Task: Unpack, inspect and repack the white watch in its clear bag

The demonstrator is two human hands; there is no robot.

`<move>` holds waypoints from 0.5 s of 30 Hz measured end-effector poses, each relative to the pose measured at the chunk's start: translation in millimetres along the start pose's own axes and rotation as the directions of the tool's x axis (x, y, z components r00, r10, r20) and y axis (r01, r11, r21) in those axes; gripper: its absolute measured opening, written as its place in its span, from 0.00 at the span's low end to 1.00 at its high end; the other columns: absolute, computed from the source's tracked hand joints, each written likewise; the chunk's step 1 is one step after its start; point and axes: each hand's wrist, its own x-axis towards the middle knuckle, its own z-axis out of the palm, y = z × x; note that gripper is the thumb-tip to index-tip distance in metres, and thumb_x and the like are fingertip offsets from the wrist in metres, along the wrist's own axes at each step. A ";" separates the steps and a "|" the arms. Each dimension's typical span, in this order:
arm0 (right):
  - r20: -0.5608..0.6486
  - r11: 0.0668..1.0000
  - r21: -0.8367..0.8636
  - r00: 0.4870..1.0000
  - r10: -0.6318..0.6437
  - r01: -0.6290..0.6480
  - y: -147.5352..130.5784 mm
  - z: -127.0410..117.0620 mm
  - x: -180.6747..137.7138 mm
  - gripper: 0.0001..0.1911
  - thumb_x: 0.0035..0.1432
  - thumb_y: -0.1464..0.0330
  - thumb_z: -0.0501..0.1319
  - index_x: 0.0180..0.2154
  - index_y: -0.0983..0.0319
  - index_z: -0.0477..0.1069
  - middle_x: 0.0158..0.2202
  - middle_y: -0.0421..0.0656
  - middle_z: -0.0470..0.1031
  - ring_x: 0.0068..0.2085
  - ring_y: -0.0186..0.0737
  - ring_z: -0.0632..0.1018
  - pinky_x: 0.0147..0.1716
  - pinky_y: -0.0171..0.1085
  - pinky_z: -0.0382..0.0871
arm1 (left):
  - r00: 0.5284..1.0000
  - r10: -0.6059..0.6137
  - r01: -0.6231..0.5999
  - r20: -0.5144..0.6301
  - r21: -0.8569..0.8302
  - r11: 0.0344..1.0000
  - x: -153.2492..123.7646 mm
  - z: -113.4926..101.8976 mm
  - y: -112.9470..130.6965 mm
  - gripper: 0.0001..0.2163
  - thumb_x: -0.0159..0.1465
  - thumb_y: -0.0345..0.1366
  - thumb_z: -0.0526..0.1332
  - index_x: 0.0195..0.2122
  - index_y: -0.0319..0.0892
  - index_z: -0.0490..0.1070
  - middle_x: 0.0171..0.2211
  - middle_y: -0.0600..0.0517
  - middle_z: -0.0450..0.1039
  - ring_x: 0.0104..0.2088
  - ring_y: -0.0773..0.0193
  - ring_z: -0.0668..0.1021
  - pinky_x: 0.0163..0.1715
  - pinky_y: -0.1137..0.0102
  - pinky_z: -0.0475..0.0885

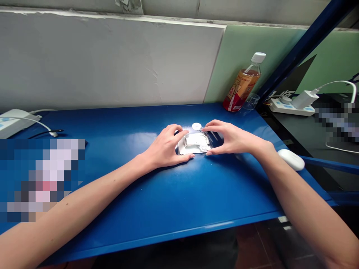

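A small silvery, shiny flat packet (194, 144) lies on the blue table (174, 201), with a pale rounded shape inside it. My left hand (165, 147) rests at its left edge, thumb and fingers pinching that side. My right hand (231, 138) holds the right edge, forefinger and thumb closed on it. A small white round disc (196, 126) lies on the table just behind the packet, by my right forefinger tip.
A drink bottle (243, 84) with a white cap stands at the back right against a green panel. A white oval object (291, 159) lies by my right forearm. A power strip with a charger (294, 104) sits right; a white device with cables (14, 121) sits left.
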 end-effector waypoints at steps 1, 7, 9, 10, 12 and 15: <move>0.002 1.000 -0.002 1.000 0.004 -0.004 -0.4 -0.2 -0.1 0.40 0.47 0.47 0.70 0.59 0.56 0.70 0.57 0.50 0.70 0.55 0.58 0.74 0.53 0.52 0.71 | 1.000 0.001 -0.001 -0.006 0.008 1.000 -0.1 -0.2 0.5 0.33 0.59 0.53 0.66 0.58 0.35 0.68 0.54 0.36 0.67 0.55 0.45 0.71 0.55 0.53 0.70; -0.003 1.000 0.011 1.000 -0.008 0.008 -2.0 -2.7 -1.4 0.42 0.47 0.47 0.70 0.61 0.55 0.68 0.58 0.50 0.70 0.56 0.59 0.73 0.55 0.53 0.70 | 1.000 0.000 0.000 -0.017 -0.011 1.000 0.6 -0.1 2.0 0.28 0.61 0.47 0.64 0.59 0.37 0.66 0.53 0.39 0.71 0.53 0.47 0.73 0.53 0.54 0.70; -0.007 0.999 0.028 1.000 -0.030 0.030 -2.6 -3.6 -1.3 0.42 0.45 0.48 0.71 0.61 0.53 0.69 0.60 0.49 0.69 0.58 0.58 0.72 0.56 0.52 0.69 | 1.000 0.002 -0.002 -0.025 -0.012 1.000 0.4 0.2 1.7 0.26 0.62 0.47 0.63 0.58 0.39 0.66 0.53 0.40 0.73 0.53 0.47 0.74 0.53 0.54 0.70; -0.010 0.998 0.039 0.999 -0.048 0.048 -3.1 -3.9 -1.0 0.40 0.46 0.50 0.72 0.60 0.53 0.70 0.60 0.48 0.69 0.59 0.58 0.72 0.56 0.52 0.69 | 1.000 0.004 -0.004 -0.029 -0.011 1.000 0.2 0.4 1.5 0.25 0.63 0.47 0.62 0.58 0.39 0.66 0.52 0.40 0.74 0.52 0.48 0.75 0.52 0.54 0.70; -0.029 0.993 0.071 0.996 -0.090 0.092 -5.0 -4.2 0.1 0.32 0.49 0.54 0.71 0.56 0.52 0.74 0.57 0.47 0.72 0.57 0.56 0.73 0.55 0.50 0.69 | 0.999 0.010 -0.010 -0.050 -0.009 1.000 -0.6 0.6 0.7 0.23 0.66 0.47 0.59 0.57 0.39 0.67 0.51 0.41 0.76 0.50 0.48 0.76 0.51 0.55 0.70; -0.112 0.974 0.176 0.986 -0.124 0.142 -9.7 -3.2 1.7 0.19 0.57 0.58 0.67 0.49 0.53 0.79 0.50 0.46 0.78 0.50 0.52 0.78 0.49 0.47 0.73 | 0.991 0.021 -0.023 -0.129 -0.016 1.000 -2.3 0.4 -0.9 0.19 0.70 0.47 0.53 0.52 0.39 0.71 0.47 0.43 0.79 0.45 0.51 0.79 0.49 0.57 0.71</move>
